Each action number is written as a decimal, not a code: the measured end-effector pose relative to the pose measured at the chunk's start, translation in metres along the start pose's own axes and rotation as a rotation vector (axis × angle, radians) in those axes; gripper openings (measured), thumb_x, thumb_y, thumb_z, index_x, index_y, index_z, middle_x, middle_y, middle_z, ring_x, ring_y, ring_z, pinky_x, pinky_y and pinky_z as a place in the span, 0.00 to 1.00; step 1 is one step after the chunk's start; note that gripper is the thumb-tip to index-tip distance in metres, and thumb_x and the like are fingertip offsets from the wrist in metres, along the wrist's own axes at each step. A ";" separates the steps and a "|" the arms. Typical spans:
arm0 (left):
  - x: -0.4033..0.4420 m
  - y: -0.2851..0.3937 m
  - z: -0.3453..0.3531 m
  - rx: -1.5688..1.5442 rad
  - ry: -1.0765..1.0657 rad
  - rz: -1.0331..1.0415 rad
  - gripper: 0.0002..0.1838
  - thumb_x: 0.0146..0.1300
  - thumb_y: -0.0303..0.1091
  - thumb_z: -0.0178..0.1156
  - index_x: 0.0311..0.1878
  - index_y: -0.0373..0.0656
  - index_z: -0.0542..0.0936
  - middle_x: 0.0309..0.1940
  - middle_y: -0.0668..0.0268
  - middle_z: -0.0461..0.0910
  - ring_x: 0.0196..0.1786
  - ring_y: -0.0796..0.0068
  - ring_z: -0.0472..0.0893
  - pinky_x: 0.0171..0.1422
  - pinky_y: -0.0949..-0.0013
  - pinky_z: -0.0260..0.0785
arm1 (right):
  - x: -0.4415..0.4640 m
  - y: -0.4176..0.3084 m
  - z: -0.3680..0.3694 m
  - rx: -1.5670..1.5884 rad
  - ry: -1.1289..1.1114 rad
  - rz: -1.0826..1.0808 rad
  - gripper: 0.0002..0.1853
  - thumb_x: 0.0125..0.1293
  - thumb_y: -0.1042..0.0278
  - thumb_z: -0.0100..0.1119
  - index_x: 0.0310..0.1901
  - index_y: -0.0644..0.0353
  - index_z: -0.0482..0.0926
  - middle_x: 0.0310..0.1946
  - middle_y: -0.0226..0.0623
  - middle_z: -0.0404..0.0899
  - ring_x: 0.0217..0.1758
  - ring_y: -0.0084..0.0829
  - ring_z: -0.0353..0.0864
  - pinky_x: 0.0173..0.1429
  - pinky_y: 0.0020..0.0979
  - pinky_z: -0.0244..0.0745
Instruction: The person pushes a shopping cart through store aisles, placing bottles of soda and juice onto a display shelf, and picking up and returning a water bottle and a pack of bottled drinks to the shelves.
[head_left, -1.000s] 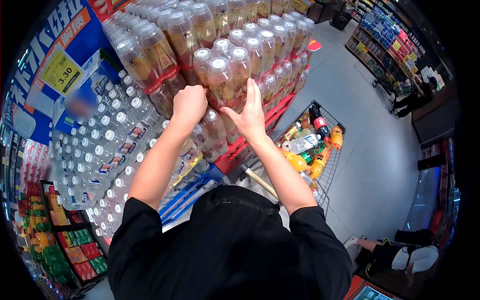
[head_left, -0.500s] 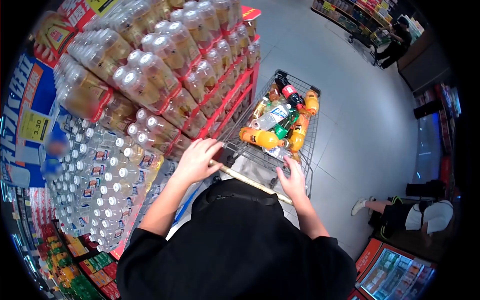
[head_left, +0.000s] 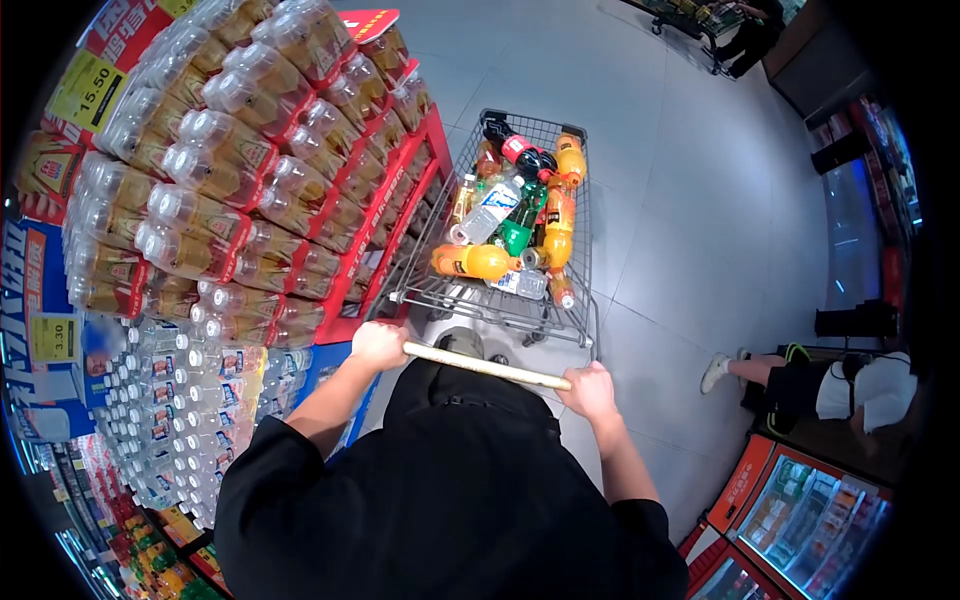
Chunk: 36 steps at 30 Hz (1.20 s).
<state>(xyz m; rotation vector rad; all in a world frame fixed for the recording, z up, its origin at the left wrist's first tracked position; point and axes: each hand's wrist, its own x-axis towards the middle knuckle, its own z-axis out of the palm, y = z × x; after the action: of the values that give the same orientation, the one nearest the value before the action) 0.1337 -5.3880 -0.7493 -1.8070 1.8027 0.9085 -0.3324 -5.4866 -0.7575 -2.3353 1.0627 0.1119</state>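
My left hand (head_left: 380, 345) is wrapped round the left end of the pale cart handle (head_left: 485, 367). At the handle's right end, my right hand (head_left: 590, 391) is closed round it. Beyond the handle stands a wire shopping cart (head_left: 590, 230). Several bottles lie in it: an orange bottle (head_left: 475, 262) across the near side, a clear bottle (head_left: 488, 212) with a blue and white label, a green bottle (head_left: 516, 232), a dark bottle with a red label (head_left: 524, 155), and more orange bottles (head_left: 558, 222) along the right side.
Stacked packs of amber drink bottles (head_left: 210, 160) on a red stand rise at the left, with clear water bottles (head_left: 180, 400) below. A person in a white top (head_left: 850, 388) is at the right, near a drinks cooler (head_left: 800, 510). Another person (head_left: 750, 35) stands by a cart at the top.
Both hands have left the stacked bottle packs and come down to the cart handle, closing round it. The view has turned right, so the bottle display now sits further left.
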 end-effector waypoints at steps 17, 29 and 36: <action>0.162 0.130 -0.055 -0.096 0.229 -0.009 0.09 0.60 0.39 0.62 0.29 0.48 0.84 0.24 0.61 0.87 0.27 0.58 0.89 0.36 0.54 0.81 | 0.127 0.228 -0.081 -0.021 0.102 0.011 0.06 0.46 0.64 0.70 0.21 0.51 0.81 0.20 0.38 0.84 0.28 0.42 0.86 0.61 0.41 0.83; 0.300 0.212 -0.118 -0.243 0.225 -0.282 0.10 0.58 0.43 0.62 0.29 0.50 0.86 0.25 0.63 0.88 0.30 0.60 0.90 0.43 0.55 0.81 | 0.273 0.406 -0.148 -0.098 0.014 -0.303 0.11 0.49 0.61 0.71 0.17 0.52 0.79 0.17 0.38 0.82 0.24 0.44 0.84 0.48 0.40 0.83; 0.378 0.295 -0.176 -0.259 0.177 -0.444 0.09 0.56 0.43 0.62 0.30 0.52 0.86 0.27 0.64 0.89 0.32 0.60 0.90 0.46 0.57 0.80 | 0.344 0.521 -0.206 -0.057 -0.078 -0.336 0.10 0.48 0.59 0.73 0.19 0.52 0.82 0.21 0.39 0.84 0.34 0.46 0.86 0.45 0.44 0.82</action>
<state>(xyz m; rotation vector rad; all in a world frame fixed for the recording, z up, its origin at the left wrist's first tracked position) -0.1536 -5.7971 -0.8510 -2.3896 1.3305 0.8522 -0.5023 -6.0987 -0.9272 -2.5027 0.6263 0.1044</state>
